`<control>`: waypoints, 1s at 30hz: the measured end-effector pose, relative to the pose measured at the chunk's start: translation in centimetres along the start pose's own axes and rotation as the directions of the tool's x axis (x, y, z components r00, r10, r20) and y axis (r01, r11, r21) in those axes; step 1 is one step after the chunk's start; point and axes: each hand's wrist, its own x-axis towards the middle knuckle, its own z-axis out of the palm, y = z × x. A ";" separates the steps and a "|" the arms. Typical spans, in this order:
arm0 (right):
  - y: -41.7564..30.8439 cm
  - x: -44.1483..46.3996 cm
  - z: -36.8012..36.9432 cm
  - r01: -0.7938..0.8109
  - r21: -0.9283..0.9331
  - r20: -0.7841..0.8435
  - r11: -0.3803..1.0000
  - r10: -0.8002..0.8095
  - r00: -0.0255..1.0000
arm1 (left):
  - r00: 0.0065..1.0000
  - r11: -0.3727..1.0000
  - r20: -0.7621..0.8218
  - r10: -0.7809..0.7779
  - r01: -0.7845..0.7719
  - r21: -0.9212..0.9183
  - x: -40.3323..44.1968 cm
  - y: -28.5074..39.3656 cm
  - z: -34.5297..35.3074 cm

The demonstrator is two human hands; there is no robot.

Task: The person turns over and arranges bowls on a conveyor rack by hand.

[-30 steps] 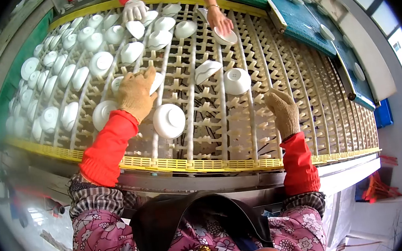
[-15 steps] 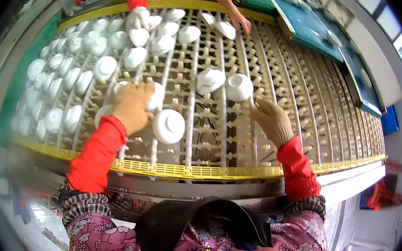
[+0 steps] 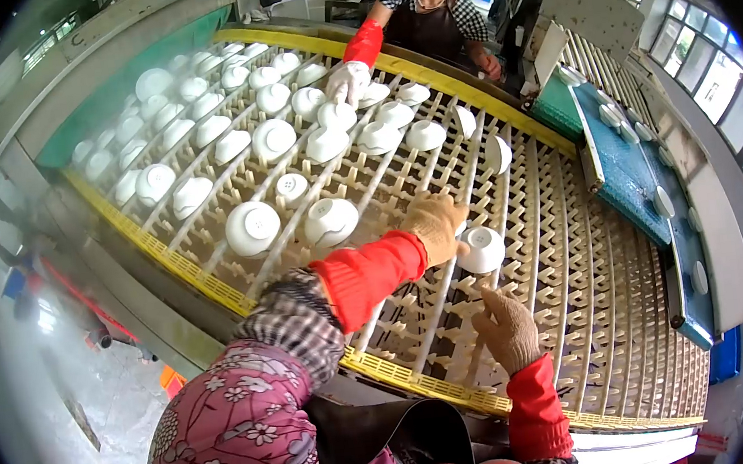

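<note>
My left hand (image 3: 433,228), in a tan glove and red sleeve cover, reaches over the pegged conveyor with its fingers spread. Its thumb is at the left side of an upside-down white bowl (image 3: 482,251); what lies beneath the palm is hidden. Below that bowl is my right hand (image 3: 509,333), also gloved, its fingers apart and slightly bent, with nothing visible in them. Left of my left arm sit a white bowl with a wavy line (image 3: 331,222) and another upturned bowl (image 3: 253,228).
Many white bowls (image 3: 274,139) cover the conveyor's left and far parts, with steam at its left end. Across it, a co-worker's white-gloved hand (image 3: 349,83) touches bowls. A yellow edge strip (image 3: 446,385) runs along my side. A blue-green belt (image 3: 622,156) carrying bowls stands right.
The view has swung, showing more of the co-worker. My left hand has moved right across the conveyor, from the left bowls to beside the bowl near my right hand.
</note>
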 end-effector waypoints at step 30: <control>3.1 -0.1 0.6 0.091 0.025 0.011 0.995 -0.092 0.996 | 0.925 0.926 -0.085 0.371 -0.375 -0.036 -22.3 0.3 -5.8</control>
